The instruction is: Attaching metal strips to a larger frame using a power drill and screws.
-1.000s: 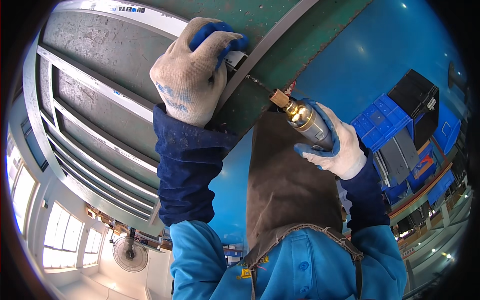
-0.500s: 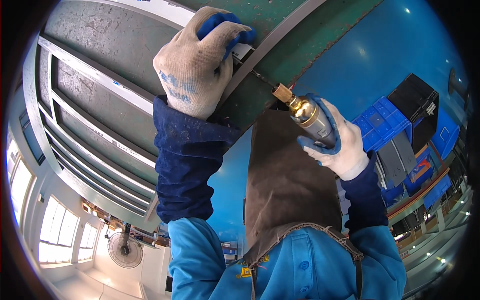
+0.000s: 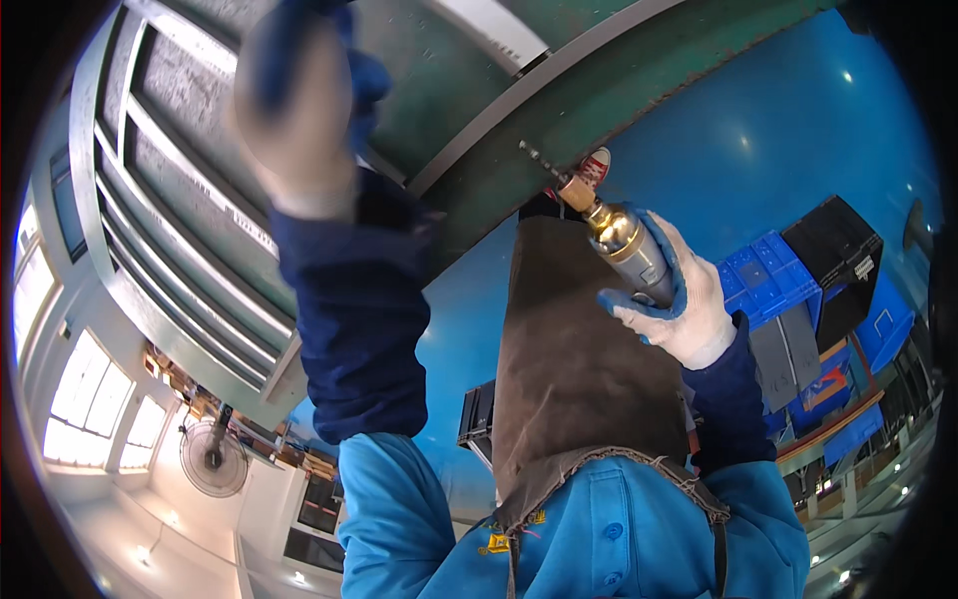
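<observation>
My right hand (image 3: 702,317), in a white glove with a blue palm, is wrapped round a grey and gold power screwdriver (image 3: 639,262). Its slim bit (image 3: 536,157) points up and left over the green bench edge (image 3: 574,115), apart from the metal frame. Motion smears my gloved left hand (image 3: 297,120) above the bench at upper left, so its fingers and anything in them cannot be made out. A narrow grey metal bar (image 3: 539,80) runs diagonally along the bench, with a white bar (image 3: 496,32) meeting it at the top.
A metal frame with several parallel bars (image 3: 190,165) covers the bench's left part. On my right stand blue crates (image 3: 763,278) and a black crate (image 3: 833,250). A dark crate (image 3: 477,417) is beside my brown apron (image 3: 589,339). A fan (image 3: 214,459) shows at lower left.
My left hand has left the joint between the bars and moved up and left. The screwdriver stays in my right hand, its bit farther from the bar. The view has shifted slightly.
</observation>
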### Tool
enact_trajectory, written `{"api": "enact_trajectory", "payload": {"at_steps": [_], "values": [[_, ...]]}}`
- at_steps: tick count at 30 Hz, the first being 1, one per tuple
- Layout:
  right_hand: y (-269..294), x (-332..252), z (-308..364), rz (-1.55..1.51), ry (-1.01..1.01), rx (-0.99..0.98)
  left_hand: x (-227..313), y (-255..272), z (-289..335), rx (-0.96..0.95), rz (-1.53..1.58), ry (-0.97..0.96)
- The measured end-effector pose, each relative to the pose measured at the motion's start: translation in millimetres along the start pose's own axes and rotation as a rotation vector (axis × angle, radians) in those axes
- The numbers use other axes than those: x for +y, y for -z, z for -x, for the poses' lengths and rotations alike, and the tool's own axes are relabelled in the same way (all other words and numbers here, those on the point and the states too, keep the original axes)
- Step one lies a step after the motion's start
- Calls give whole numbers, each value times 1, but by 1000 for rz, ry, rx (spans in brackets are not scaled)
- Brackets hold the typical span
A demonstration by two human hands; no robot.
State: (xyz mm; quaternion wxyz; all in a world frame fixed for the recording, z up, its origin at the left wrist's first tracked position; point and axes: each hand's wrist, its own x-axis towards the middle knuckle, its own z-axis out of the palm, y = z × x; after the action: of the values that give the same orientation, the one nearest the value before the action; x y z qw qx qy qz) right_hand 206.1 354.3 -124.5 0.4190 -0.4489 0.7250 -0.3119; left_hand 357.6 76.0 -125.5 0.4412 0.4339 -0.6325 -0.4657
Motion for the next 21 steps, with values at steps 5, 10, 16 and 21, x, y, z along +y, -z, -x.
{"api": "enact_trajectory", "payload": {"at_steps": [5,10,16,21], "values": [[-19,-17,5,-122,40,-128,-23,96,10,25,-1,245],[-53,-30,9,-182,-53,-152,-33,83,25,185,-352,149],[-95,-37,21,-227,-67,20,-27,68,21,288,165,231],[-119,-46,27,-348,-109,91,-30,81,23,105,34,150]]}}
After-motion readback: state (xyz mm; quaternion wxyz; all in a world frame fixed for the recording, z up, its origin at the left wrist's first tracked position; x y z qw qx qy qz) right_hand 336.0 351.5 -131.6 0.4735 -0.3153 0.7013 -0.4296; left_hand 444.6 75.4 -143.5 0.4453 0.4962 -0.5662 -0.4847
